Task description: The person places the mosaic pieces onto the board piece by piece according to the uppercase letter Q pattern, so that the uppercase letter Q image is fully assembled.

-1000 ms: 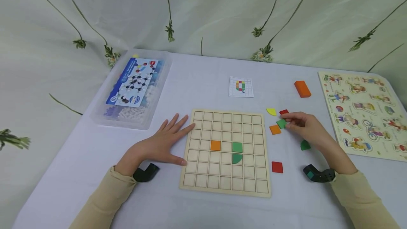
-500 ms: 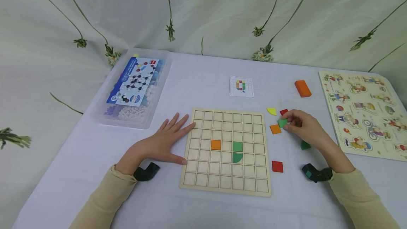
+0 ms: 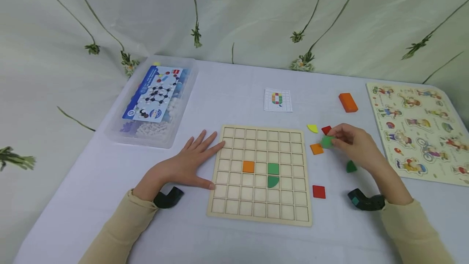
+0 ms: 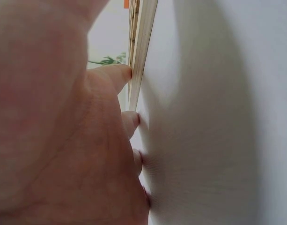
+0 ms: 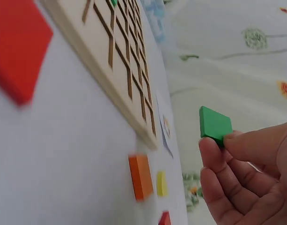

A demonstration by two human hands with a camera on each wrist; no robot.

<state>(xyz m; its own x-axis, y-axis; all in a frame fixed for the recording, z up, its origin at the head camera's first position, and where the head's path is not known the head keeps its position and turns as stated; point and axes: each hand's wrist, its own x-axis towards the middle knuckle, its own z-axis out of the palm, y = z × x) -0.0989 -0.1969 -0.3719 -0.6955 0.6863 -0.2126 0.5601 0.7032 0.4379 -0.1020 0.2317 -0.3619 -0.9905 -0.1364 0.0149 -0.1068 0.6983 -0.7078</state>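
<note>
My right hand (image 3: pixel 356 146) pinches a green square tile (image 5: pixel 215 123) between thumb and fingertips, raised off the table in the right wrist view. Around it lie an orange square tile (image 3: pixel 316 149), a yellow quarter-round tile (image 3: pixel 312 128), a red tile (image 3: pixel 326 130) and a dark green tile (image 3: pixel 351 166). With fingers spread, my left hand (image 3: pixel 190 162) rests at the left edge of a wooden grid board (image 3: pixel 260 221); thumb and index tip touch its rim. Set in the grid are an orange square (image 3: pixel 248 167), a green square (image 3: pixel 273 169) and a green quarter-round (image 3: pixel 272 181).
A red square tile (image 3: pixel 319 192) lies right of the board. Behind it are a small pattern card (image 3: pixel 278 107) and an orange block (image 3: pixel 348 102). A clear plastic case (image 3: pixel 170 133) stands back left, a picture puzzle board (image 3: pixel 399 133) at the right.
The right hand has lifted the green square tile from among the loose tiles and drawn it slightly up. The left hand stays in place on the board's edge.
</note>
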